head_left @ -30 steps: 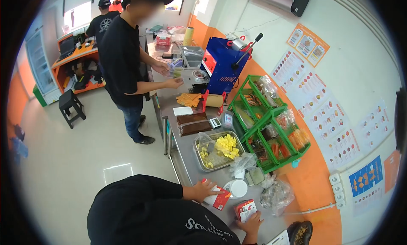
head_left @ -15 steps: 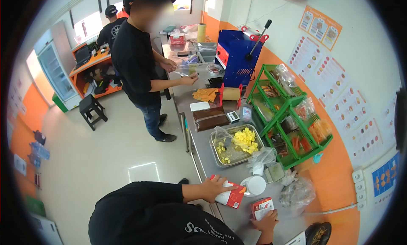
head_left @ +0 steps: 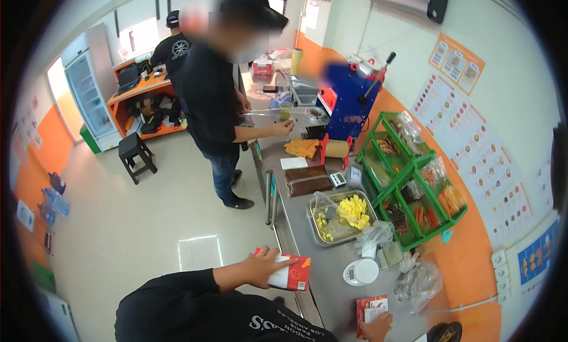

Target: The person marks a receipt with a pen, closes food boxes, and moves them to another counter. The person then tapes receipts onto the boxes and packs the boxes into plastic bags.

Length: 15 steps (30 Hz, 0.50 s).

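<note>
My left hand [head_left: 260,269] is closed around a red-and-white carton [head_left: 288,274], tilted over the table's front edge, left of the round white kitchen scale [head_left: 361,272]. At the bottom right, my right hand [head_left: 377,328] grips a second red-and-white box [head_left: 368,309] at the steel table, nearer to me than the scale. Part of this box is covered by my fingers. Nothing rests on the scale.
A metal tray [head_left: 324,240] of yellow pieces stands beyond the scale. Green baskets [head_left: 408,182] of packets and a clear plastic bag [head_left: 418,283] line the wall side. A co-worker [head_left: 207,99] holds clear film near a blue lever machine [head_left: 349,99].
My view has shifted. My left hand has drawn its carton leftward, away from the scale to the table's edge. My right hand still holds its box, now farther from the scale.
</note>
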Motion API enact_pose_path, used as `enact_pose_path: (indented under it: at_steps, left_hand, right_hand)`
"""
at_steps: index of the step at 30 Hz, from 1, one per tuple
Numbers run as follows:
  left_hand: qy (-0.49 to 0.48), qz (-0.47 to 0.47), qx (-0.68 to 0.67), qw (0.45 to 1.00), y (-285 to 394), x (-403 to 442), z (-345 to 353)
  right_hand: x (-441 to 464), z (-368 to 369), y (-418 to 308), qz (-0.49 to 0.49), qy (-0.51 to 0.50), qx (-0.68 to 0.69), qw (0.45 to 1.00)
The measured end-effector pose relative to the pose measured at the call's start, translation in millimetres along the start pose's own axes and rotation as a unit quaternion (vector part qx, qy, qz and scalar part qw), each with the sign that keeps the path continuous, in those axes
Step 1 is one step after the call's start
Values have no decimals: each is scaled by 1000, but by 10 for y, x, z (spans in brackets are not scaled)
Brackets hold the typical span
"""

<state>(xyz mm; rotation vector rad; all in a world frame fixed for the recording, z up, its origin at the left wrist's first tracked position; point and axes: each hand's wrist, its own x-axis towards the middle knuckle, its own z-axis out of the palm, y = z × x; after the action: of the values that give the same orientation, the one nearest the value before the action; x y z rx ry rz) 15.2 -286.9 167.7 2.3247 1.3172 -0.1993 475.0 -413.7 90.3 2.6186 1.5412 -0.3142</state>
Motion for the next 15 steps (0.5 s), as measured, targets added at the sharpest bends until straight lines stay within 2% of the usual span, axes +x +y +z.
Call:
enact_pose_path:
  at_steps: [1,2,4,6,8,10,12,14,15]
  left_hand:
    - [10,-11,-10,1000,-118,-126,-27]
    - [20,-22,-21,999,-240,-263,-62]
    - [34,-36,-24,998,-494,-580,-126]
    - [57,-60,-42,996,-827,-922,-126]
    - [84,-59,-44,994,-1207,-1276,-94]
    - [81,-116,-52,989,-1508,-1702,-175]
    - [98,-127,-57,985,-1905,-2119,-112]
    - [173,-179,-60,967,-2257,-2530,-66]
    - [174,-204,-65,961,-2408,-2731,-80]
  right_hand:
    - [-141,-163,-185,-2,-33,-78,996]
    - [-214,-186,-321,-4,-23,-80,997]
    - [-422,-156,-605,-43,39,-111,992]
    - [-662,-379,-1247,-73,58,-61,994]
    - [-741,-226,-1827,-139,75,69,985]
    - [-885,-211,-2506,-213,32,106,971]
    - [-1025,-123,-3255,-277,15,108,955]
    - [-1161,-28,-3940,-338,-10,88,937]
    - [-1226,39,-4253,-335,-11,94,938]
